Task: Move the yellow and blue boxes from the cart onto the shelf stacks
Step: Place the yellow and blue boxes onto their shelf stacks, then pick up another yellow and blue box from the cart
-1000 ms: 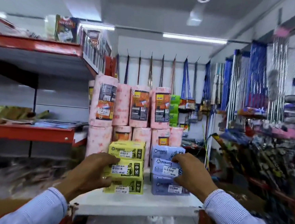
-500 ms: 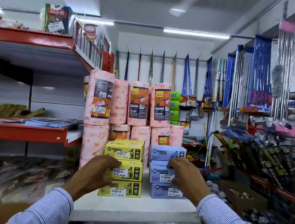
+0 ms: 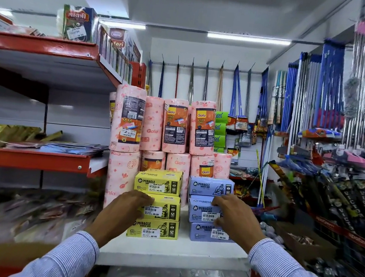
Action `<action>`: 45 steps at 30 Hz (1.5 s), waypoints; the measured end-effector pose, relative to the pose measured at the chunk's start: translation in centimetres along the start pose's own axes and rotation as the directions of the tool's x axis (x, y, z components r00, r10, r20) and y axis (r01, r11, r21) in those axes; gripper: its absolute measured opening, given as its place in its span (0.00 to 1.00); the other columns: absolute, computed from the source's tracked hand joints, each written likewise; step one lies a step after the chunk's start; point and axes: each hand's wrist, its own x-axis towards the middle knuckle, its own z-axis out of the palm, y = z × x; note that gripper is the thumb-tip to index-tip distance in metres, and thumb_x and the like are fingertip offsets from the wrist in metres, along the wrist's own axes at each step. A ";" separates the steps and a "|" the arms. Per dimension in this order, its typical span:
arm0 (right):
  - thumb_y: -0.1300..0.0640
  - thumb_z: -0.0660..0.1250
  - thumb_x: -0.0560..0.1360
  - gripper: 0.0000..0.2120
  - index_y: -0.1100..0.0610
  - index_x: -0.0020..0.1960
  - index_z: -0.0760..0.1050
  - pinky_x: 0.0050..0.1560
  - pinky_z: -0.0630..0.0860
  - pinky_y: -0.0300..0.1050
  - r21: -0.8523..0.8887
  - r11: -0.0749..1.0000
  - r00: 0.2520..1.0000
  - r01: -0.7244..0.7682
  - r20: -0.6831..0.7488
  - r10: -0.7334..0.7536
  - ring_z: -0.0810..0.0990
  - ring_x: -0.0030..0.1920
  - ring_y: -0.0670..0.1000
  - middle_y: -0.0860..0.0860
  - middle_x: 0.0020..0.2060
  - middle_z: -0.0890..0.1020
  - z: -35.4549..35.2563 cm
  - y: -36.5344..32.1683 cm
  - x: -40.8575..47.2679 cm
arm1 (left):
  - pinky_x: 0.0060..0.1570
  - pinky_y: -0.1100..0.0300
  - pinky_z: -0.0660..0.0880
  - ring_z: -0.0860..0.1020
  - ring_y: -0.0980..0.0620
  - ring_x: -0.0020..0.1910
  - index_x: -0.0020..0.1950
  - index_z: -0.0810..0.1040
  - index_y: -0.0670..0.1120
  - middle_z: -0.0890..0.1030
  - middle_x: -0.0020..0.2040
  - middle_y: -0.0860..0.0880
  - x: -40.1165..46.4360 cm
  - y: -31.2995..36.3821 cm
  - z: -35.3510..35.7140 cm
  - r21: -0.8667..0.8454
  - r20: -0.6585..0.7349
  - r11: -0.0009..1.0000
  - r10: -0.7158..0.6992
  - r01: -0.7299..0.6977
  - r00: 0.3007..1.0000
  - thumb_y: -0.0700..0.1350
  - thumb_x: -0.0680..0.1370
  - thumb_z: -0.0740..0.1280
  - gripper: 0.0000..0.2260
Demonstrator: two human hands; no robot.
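Three yellow boxes (image 3: 157, 204) stand stacked on the white shelf (image 3: 167, 252), with three blue boxes (image 3: 208, 209) stacked just to their right. My left hand (image 3: 124, 210) rests against the left front of the middle yellow box (image 3: 166, 210), fingers curled over its top edge. My right hand (image 3: 234, 218) lies on the front of the middle blue box (image 3: 201, 211) and covers part of the bottom one. Whether either hand grips its box or only presses it is unclear. No cart is in view.
Pink kitchen-towel rolls (image 3: 162, 125) are piled two high right behind both stacks. Red shelves (image 3: 34, 158) with flat packets run along the left. Brooms and mops (image 3: 326, 95) hang at the right, above bins of goods.
The view has steadied and shifted slightly; both hands stay on the middle boxes. The stacks look straighter than a second ago, when the yellow boxes sat skewed.
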 end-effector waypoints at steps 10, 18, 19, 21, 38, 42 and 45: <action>0.51 0.75 0.70 0.20 0.54 0.57 0.73 0.47 0.77 0.46 0.001 1.000 1.000 -0.011 0.018 0.011 0.79 0.51 0.53 0.52 0.52 0.79 -0.6 0.1 -0.4 | 0.61 0.57 0.75 0.77 0.50 0.62 0.66 0.77 0.48 0.79 0.66 0.48 -0.3 0.9 -0.4 0.010 0.027 0.999 -0.042 0.041 0.999 0.36 0.74 0.71 0.21; 0.44 0.67 0.75 0.30 0.53 0.72 0.62 0.71 0.66 0.53 -0.097 0.995 0.999 0.036 -0.002 -0.037 0.67 0.69 0.57 0.54 0.70 0.71 0.6 -1.1 -2.8 | 0.72 0.52 0.64 0.66 0.46 0.74 0.75 0.66 0.48 0.67 0.76 0.46 -3.0 2.2 0.5 0.131 -0.037 0.990 0.061 -0.056 0.997 0.48 0.76 0.70 0.28; 0.43 0.65 0.76 0.33 0.53 0.75 0.58 0.74 0.61 0.55 -0.104 0.994 0.999 0.039 0.001 -0.039 0.62 0.73 0.57 0.55 0.74 0.65 0.7 -1.5 -3.4 | 0.74 0.50 0.61 0.62 0.44 0.76 0.76 0.63 0.49 0.63 0.78 0.45 -3.6 2.6 0.7 0.164 -0.058 0.983 0.092 -0.081 0.994 0.50 0.76 0.70 0.30; 0.39 0.61 0.77 0.37 0.51 0.78 0.49 0.76 0.54 0.59 -0.100 0.994 0.999 0.041 0.020 -0.039 0.53 0.77 0.59 0.55 0.79 0.54 1.2 -2.7 -5.0 | 0.74 0.45 0.58 0.57 0.41 0.78 0.78 0.59 0.49 0.58 0.79 0.44 -5.3 3.4 1.4 0.200 -0.093 0.973 0.140 -0.119 0.986 0.56 0.75 0.69 0.35; 0.43 0.67 0.74 0.37 0.52 0.77 0.56 0.72 0.64 0.58 0.090 0.984 0.812 -0.152 0.579 0.072 0.57 0.76 0.61 0.56 0.78 0.58 17.6 -7.4 -33.6 | 0.65 0.47 0.72 0.72 0.41 0.68 0.71 0.70 0.45 0.73 0.71 0.42 -32.4 10.4 19.0 -0.082 0.387 0.996 0.057 -0.028 0.920 0.56 0.74 0.68 0.29; 0.47 0.66 0.73 0.31 0.54 0.73 0.62 0.65 0.71 0.54 0.063 0.971 0.617 -0.232 0.781 0.096 0.66 0.69 0.59 0.56 0.72 0.66 24.0 -7.5 -40.1 | 0.64 0.45 0.73 0.75 0.39 0.65 0.68 0.73 0.43 0.77 0.66 0.41 -40.0 12.5 26.1 -0.153 0.595 0.985 0.032 0.074 0.803 0.51 0.70 0.72 0.28; 0.49 0.65 0.75 0.25 0.56 0.69 0.66 0.59 0.75 0.52 0.057 0.968 0.449 -0.246 0.892 0.062 0.72 0.65 0.60 0.58 0.68 0.71 29.1 -7.7 -44.8 | 0.68 0.44 0.69 0.70 0.39 0.70 0.73 0.68 0.43 0.71 0.73 0.40 -45.2 13.7 31.6 -0.118 0.760 0.977 -0.025 0.175 0.649 0.50 0.74 0.71 0.29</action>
